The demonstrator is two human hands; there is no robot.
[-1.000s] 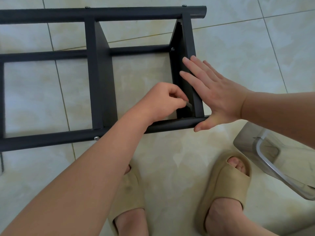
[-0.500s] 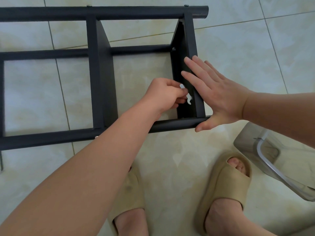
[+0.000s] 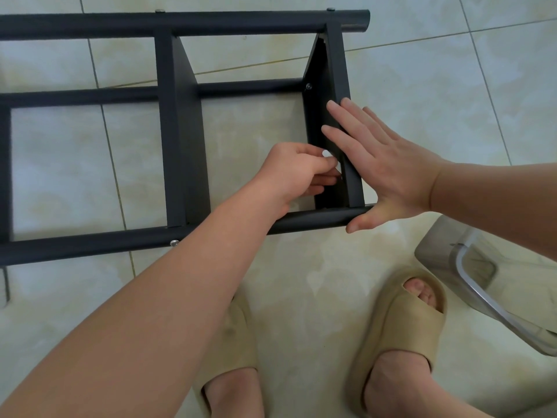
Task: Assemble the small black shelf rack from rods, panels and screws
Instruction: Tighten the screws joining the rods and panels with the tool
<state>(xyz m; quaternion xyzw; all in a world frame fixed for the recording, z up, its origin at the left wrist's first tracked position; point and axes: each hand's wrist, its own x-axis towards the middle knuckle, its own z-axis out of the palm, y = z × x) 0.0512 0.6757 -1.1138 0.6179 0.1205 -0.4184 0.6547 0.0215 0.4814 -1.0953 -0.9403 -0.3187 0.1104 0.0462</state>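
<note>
The right hand, flat with straight fingers, braces the end panel, seemingly so the left hand, grip pinching some small part, can work its inner face.

The left forearm ran bare from the lower left corner up toward the centre, its wrist bent slightly inward. The left hand lay knuckles up with its fingers curled, thumb and forefinger pinching a small pale thing too hidden to identify, the lower fingers tucked beneath. The right forearm entered from the right edge, nearly level. The right hand was held flat, back up, its fingers straight, close together and pointing up and to the left; its thumb was spread wide and pointed down and left. The fingertips of the two hands lay just beside each other.
</note>
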